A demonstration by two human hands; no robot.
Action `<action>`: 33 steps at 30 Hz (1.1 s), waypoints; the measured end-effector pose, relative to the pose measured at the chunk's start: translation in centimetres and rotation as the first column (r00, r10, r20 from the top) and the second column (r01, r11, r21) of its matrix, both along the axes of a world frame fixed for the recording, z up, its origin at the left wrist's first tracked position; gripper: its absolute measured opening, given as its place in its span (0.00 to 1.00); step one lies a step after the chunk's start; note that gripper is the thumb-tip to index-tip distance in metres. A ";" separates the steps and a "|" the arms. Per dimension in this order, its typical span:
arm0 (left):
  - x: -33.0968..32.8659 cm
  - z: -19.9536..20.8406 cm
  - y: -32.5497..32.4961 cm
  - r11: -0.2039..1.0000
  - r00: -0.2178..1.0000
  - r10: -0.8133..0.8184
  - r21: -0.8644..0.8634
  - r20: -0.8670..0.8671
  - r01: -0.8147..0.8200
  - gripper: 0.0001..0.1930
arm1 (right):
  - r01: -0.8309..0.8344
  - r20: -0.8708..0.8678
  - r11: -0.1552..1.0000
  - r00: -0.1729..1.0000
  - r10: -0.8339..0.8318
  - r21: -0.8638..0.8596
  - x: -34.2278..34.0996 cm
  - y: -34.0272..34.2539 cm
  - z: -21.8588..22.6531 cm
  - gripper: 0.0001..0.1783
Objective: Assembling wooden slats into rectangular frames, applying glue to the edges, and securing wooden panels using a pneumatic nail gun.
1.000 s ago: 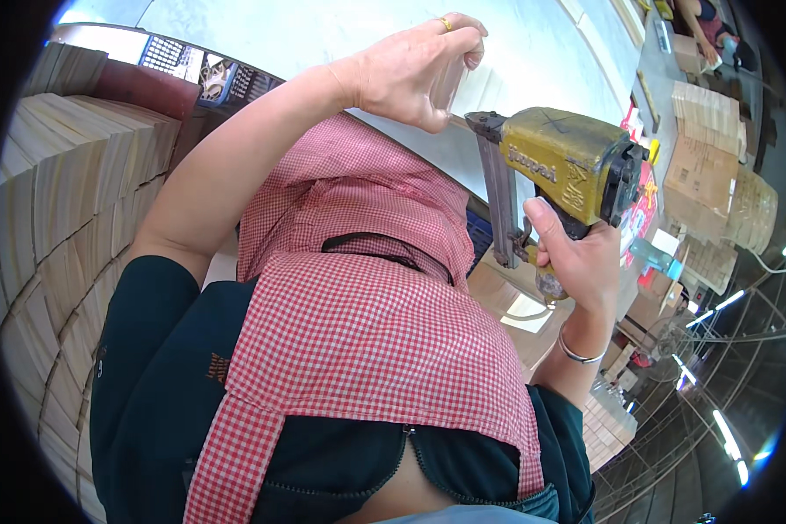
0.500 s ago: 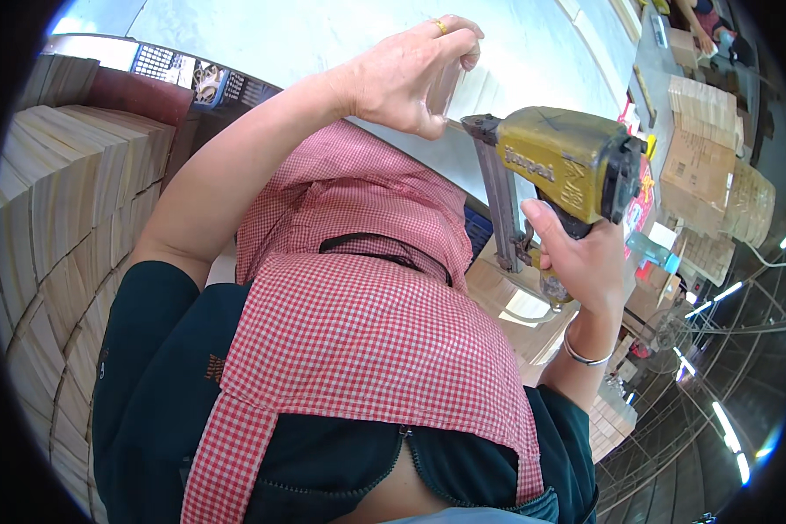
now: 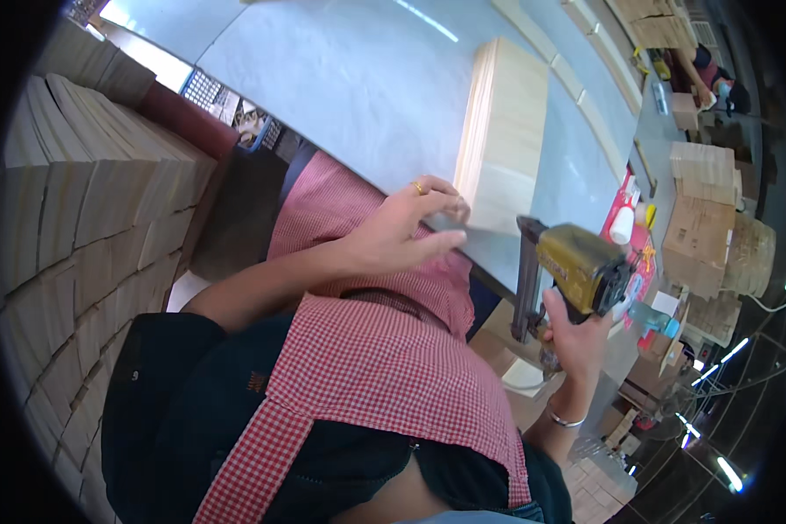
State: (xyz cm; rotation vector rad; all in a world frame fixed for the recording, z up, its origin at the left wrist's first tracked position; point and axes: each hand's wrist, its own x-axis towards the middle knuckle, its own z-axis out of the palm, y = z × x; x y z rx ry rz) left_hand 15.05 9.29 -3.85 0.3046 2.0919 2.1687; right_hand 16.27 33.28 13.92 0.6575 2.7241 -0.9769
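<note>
A pale stack of thin wooden boards (image 3: 508,144) lies lengthwise on the grey-white tabletop (image 3: 341,96). Just off its near end is my left hand (image 3: 415,225), wearing a gold ring. The thumb stands apart from the bent fingers, and nothing shows between them; slight blur softens the fingertips. My right hand (image 3: 578,336) grips the handle of a yellow and black nail gun (image 3: 576,266), held upright by the table's near edge. Its dark nose is close to the near right corner of the stack.
Tall piles of wooden boards (image 3: 87,210) rise on my left. Narrow wooden strips (image 3: 576,83) lie along the table's far side. A blue basket (image 3: 203,90) sits beside the table. At right are a bottle (image 3: 653,320), cardboard boxes (image 3: 694,227) and another person (image 3: 712,79) farther off.
The view has shifted, showing the whole board stack. My left hand has come down toward the table's near edge. The nail gun, still in my right hand, sits lower in view.
</note>
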 end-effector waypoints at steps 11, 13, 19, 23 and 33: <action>-25.5 -2.5 -2.1 0.764 0.883 0.294 -0.464 -0.367 -0.447 0.21 | -0.108 -0.105 0.989 0.990 0.097 -0.104 4.1 2.1 -3.3 0.24; -21.4 -5.1 1.4 0.799 0.941 0.223 -0.505 -0.254 -0.326 0.21 | -0.027 0.000 0.993 1.000 0.027 -0.113 3.9 1.4 -2.5 0.23; -20.4 -6.9 2.8 0.831 0.969 0.162 -0.504 -0.184 -0.235 0.22 | -0.076 -0.077 0.977 0.995 0.062 -0.201 3.6 -0.8 -2.4 0.21; -20.7 -6.4 1.9 0.830 0.967 0.171 -0.501 -0.190 -0.245 0.22 | -0.147 -0.079 0.972 0.988 0.135 -0.181 2.9 -0.9 -3.4 0.21; -22.8 -4.9 -0.2 0.830 0.955 0.210 -0.478 -0.209 -0.287 0.23 | -0.065 -0.008 0.980 0.998 0.064 -0.187 3.1 -0.5 -2.4 0.19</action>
